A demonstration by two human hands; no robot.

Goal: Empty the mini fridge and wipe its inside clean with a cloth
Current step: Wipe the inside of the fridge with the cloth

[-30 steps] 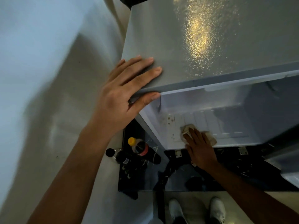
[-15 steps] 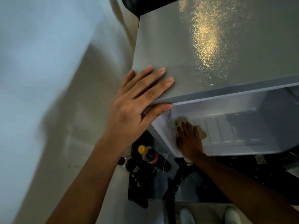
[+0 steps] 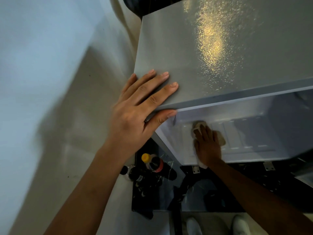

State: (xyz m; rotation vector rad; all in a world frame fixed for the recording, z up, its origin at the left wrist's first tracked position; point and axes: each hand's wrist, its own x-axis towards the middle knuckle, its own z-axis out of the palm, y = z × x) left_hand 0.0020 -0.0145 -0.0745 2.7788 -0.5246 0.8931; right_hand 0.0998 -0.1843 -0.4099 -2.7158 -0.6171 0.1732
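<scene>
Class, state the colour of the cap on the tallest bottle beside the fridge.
Yellow cap, shown best in the head view.

Head camera looks steeply down, close over the fridge top [image 3: 220, 48].

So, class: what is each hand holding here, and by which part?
The right hand presses a cloth flat under its palm and fingers against the fridge's inner floor. The left hand holds nothing; it grips the fridge's top corner.

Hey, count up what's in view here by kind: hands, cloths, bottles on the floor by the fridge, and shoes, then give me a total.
Hands: 2, left hand and right hand
Cloths: 1, cloth
Bottles: 2, yellow-capped bottle and black-capped bottle
Shoes: 2, white shoes
Total: 7
</scene>
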